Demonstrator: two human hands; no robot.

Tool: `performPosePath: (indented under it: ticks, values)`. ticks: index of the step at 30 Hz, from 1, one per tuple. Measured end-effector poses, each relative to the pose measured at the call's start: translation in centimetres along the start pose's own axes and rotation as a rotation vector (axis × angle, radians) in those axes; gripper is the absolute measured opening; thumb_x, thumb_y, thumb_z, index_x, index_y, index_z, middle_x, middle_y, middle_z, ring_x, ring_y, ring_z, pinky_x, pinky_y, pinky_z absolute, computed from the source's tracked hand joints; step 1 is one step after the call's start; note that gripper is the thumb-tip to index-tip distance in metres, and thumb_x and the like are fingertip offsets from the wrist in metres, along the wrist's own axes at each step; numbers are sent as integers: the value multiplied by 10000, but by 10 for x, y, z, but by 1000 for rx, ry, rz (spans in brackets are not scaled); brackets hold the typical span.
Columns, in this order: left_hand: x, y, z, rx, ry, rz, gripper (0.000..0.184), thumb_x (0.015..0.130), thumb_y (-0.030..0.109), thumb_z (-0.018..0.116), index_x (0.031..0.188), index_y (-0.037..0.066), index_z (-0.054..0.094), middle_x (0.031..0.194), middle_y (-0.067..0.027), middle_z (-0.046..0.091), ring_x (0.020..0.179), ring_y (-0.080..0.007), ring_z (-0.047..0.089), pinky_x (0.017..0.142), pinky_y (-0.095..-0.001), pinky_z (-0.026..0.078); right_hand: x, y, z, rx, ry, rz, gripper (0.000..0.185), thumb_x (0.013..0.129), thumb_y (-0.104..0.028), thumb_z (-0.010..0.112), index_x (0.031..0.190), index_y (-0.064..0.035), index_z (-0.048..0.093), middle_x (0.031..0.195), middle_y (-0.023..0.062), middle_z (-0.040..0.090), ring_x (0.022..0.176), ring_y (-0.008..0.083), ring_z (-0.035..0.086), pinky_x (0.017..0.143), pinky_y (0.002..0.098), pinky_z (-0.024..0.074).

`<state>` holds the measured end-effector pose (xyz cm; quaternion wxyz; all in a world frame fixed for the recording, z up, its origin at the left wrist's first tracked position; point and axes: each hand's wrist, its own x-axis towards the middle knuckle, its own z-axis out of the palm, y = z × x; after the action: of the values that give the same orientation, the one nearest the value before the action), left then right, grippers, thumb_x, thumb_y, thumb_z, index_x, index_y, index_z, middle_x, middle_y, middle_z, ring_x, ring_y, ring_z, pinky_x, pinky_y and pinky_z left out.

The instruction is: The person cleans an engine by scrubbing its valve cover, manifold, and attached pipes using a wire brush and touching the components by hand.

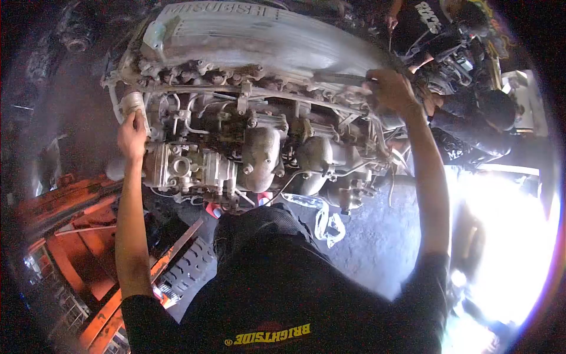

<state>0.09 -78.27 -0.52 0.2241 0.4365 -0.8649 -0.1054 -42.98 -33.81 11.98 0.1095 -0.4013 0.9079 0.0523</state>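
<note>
Two bare hands reach over a large Mitsubishi-lettered engine (243, 106), which fills the upper middle of the frame, its long axis running from left to right and its raised lettering reading upright along the top edge. At the engine's left end, the left hand (131, 137) has its fingers curled closed at the lower end of a pale cylindrical fitting (133, 101), which points toward the top of the frame, just above them. Toward the upper right, the right hand (394, 91) is bent over the end of the ribbed metal cover (253, 44); its fingers are blurred, so how far open they are, and whether they grip anything, I cannot tell. Below the cover, rough, grimy castings, thin bent pipes and two rounded metal housings (259, 158) face the wearer. Scuffed orange metalwork (79, 253) stands lower left; grey floor (368, 253) shows lower right of centre.
</note>
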Motion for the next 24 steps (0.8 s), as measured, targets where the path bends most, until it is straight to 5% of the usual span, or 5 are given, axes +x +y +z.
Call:
performPosePath:
  ticks: [3,12,18,20,24]
  values:
    - [3,-3,0,43,2,17,394,998,409,508,1021,66,700,911,-220,691,871,-440,654,722,-478,502,-8,3,-9,-21,228,-110,343,928,-481,597,986,-160,701,955,116,720,907,338,702,786,504,552]
    - [-1,-11,7,15,114,-9,462,992,472,505,1062,67,718,958,-228,699,929,-426,661,791,-471,504,-2,-16,37,197,-12,163,438,940,-535,560,1114,-162,710,1074,171,715,1029,380,682,879,510,542]
    - [2,4,-8,-4,36,1,402,985,410,539,994,51,718,851,-233,688,833,-434,665,722,-484,506,-29,84,38,-225,95,-12,501,896,-541,615,922,-51,720,847,185,697,887,335,708,773,488,541]
    - [2,2,-3,20,103,82,368,979,370,552,940,42,715,791,-219,684,772,-428,670,676,-491,501,-46,80,22,384,-35,127,488,912,-536,607,912,-59,709,854,203,688,874,362,698,753,479,525]
    - [3,3,-5,60,76,91,364,971,370,564,938,46,727,785,-207,694,770,-416,677,688,-484,514,-61,34,28,358,161,112,488,941,-556,561,943,-87,697,862,199,691,842,410,672,741,483,513]
